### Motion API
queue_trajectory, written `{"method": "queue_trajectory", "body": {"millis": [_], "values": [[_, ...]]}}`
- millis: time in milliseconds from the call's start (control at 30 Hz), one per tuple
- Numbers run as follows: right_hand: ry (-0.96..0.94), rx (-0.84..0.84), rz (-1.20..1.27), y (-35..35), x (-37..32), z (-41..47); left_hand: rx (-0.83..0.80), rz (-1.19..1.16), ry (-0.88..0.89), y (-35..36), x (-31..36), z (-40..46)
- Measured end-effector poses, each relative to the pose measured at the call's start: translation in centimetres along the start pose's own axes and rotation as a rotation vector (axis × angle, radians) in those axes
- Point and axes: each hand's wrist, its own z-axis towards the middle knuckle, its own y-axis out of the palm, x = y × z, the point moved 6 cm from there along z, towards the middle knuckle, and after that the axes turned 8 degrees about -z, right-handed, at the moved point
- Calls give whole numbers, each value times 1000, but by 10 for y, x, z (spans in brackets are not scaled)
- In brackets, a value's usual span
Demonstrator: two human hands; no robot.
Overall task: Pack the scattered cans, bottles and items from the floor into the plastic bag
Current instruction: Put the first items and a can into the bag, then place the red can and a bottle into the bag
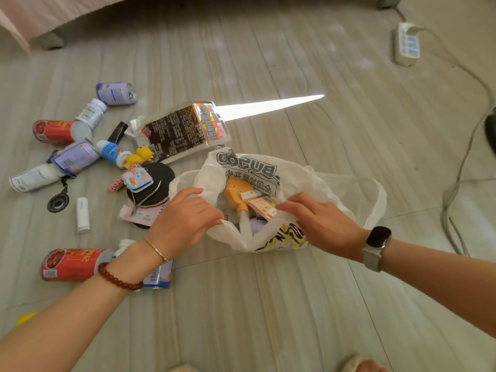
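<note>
floor (268, 304): pale wood-grain boards, open toward 6 o'clock and toward 12 o'clock up to the bed (53, 14) edge; power strip (408, 44) and trailing cable (467, 157) along 2 to 3 o'clock. plastic bag (335, 183): white, thin, lying at centre, mouth facing 6 o'clock and held apart. left hand (185, 218): grip pinching the bag rim on its 9 o'clock side. right hand (319, 221): grip curled over the rim at its 4 o'clock side, fingers holding the plastic. bag contents: yellow toy (237, 193), pink printed card (264, 208), further items too hidden to tell. scattered at 9 to 11 o'clock of the bag: two red cans (53, 131) (72, 264), purple can (116, 93), white bottle (91, 112), blue-labelled bottle (112, 153), dark snack packet (179, 130), black round case (153, 183), small white tube (82, 214), all on their sides or flat, clustered and partly touching.
</note>
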Motion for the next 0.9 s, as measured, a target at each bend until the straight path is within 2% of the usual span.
{"method": "queue_trajectory", "body": {"millis": [100,267,433,533,633,700,800,900], "values": [[39,-15,79,-1,10,0,-33,-2,-78,-3,-7,-4],[-207,-142,4,15,-3,-9,-140,32,-71,8,-3,-19],[-255,-245,143,17,-12,-4,-218,-91,-102,8,10,-33],[-273,-278,268,19,-34,12,-139,-125,-172,-5,14,-39],[-326,-117,267,17,-67,47,8,-60,-346,-34,-4,-59],[-343,-6,270,20,-92,77,16,16,-508,-49,-28,-89],[-404,47,308,38,-141,115,-96,120,-804,-63,-69,-161],[-473,8,250,74,-192,134,-256,105,-1082,-64,-95,-227]]}}
